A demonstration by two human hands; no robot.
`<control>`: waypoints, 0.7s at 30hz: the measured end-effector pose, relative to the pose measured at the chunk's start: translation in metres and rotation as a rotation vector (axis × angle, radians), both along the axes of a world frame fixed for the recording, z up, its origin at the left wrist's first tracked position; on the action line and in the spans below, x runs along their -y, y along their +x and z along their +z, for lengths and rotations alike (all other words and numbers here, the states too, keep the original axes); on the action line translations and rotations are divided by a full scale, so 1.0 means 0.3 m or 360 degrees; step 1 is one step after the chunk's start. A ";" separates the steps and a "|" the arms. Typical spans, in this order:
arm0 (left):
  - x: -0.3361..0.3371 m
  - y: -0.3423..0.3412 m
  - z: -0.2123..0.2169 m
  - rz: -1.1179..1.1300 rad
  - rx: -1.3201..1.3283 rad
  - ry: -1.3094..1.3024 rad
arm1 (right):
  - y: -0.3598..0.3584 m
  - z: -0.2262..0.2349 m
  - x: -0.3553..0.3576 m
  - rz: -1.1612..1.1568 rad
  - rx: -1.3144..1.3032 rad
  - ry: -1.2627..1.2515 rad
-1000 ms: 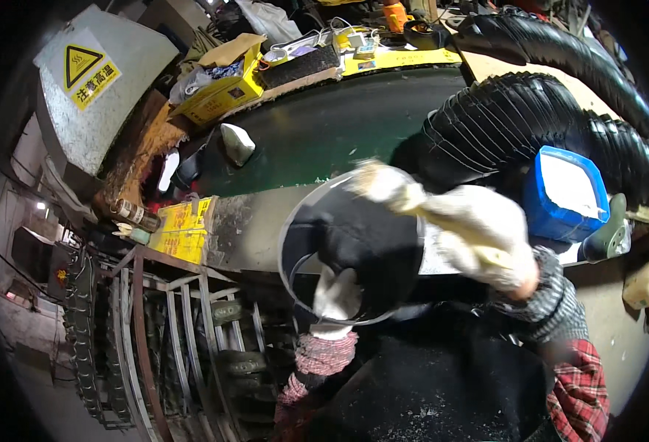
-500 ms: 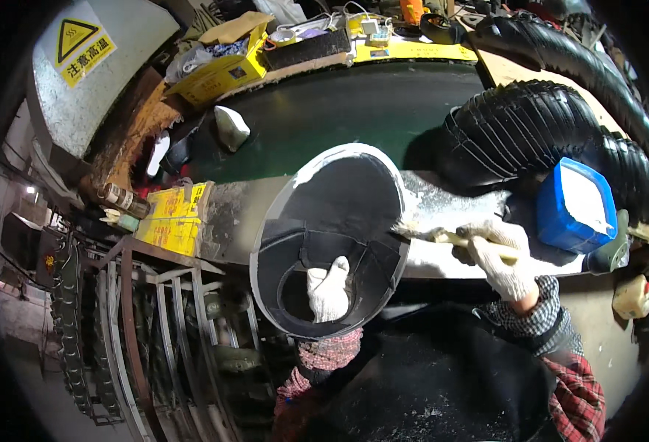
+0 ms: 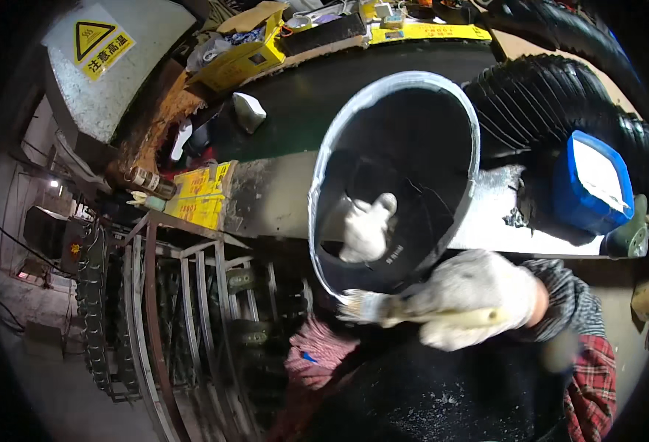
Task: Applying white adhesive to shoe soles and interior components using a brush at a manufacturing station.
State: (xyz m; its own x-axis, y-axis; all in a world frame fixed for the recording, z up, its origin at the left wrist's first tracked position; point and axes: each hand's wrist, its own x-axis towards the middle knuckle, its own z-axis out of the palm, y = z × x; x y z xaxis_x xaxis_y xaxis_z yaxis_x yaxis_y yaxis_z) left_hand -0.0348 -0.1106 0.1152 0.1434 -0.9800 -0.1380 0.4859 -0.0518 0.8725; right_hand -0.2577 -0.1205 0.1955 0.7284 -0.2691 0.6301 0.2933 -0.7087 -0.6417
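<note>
- My left hand [image 3: 366, 228], in a white cotton glove, is inside the round black tube section with the pale rim [image 3: 398, 177], curled against its inner wall, holding it up near my chest.
- My right hand [image 3: 479, 298] is closed around the pale-handled bristle brush [image 3: 383, 308], its bristles at the tube's near rim.
- The tube looks stiff, light and dusty; I judge the rim or inner wall the safest hold.
- A blue lidded tub [image 3: 593, 184] sits to the right.

The single head-worn fisheye camera is looking steeply down from above, close over a black ring-shaped part [image 3: 405, 177] and two gloved hands. It is facing a dark workbench [image 3: 280, 118] ahead, with a metal rack [image 3: 184, 295] lower left. Straight edges are bending near the rim.
</note>
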 end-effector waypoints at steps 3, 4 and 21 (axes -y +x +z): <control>0.078 0.036 -0.003 -0.0243 0.0154 0.0216 | -0.215 -0.074 0.032 -0.0310 -0.0412 0.0565; 0.094 0.056 0.011 -0.0267 0.0259 0.0289 | -0.268 -0.049 0.043 -0.0447 -0.0463 0.0855; -0.116 0.013 -0.021 0.0258 0.0062 0.0177 | -0.300 -0.218 0.128 -0.0915 0.0121 0.0435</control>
State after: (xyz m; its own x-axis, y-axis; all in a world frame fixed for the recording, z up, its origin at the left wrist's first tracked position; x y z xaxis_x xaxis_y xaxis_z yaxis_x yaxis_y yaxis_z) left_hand -0.0309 -0.0759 0.1090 0.3052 -0.9227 -0.2354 0.4616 -0.0728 0.8841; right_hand -0.3478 -0.1590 0.1301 0.3757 -0.7618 0.5277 -0.0332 -0.5801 -0.8139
